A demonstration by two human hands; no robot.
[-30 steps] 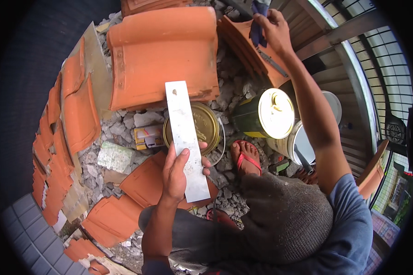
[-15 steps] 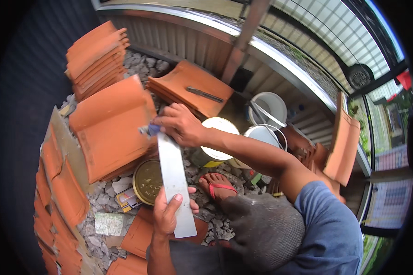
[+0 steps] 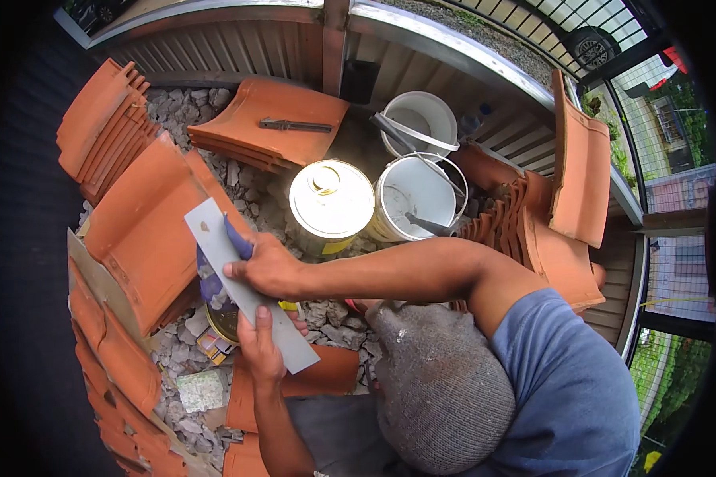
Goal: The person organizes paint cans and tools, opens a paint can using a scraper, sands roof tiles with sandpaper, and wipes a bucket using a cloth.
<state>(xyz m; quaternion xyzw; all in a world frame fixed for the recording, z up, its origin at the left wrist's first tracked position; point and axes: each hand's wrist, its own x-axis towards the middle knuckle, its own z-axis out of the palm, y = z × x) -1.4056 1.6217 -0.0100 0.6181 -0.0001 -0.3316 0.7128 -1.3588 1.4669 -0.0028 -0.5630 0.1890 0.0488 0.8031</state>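
A flat, light grey strip [image 3: 204,229] slants across in front of me. My left hand [image 3: 261,350] grips it near its lower end, thumb on the upper face and fingers underneath. Higher up, my right hand [image 3: 270,266] is closed on a crumpled purple rag [image 3: 237,238], its thumb lying on the strip. The rag passes around the strip and shows on both sides, with worn grey patches on its left part. Behind the hands, a round gold-coloured lid [image 3: 221,319] is mostly hidden.
Orange roof tiles [image 3: 155,238] are stacked left, back and right [image 3: 577,175] over broken rubble [image 3: 346,318]. Past my right hand stand a shiny can [image 3: 332,199] and two white buckets [image 3: 418,195]. A dark flat tool [image 3: 296,126] rests on the back tiles. Grey knit fabric [image 3: 445,389] bulges at lower centre.
My right hand and the rag have moved down along the strip, closer to my left hand. The strip leans further left. The view has shifted, showing more of the buckets.
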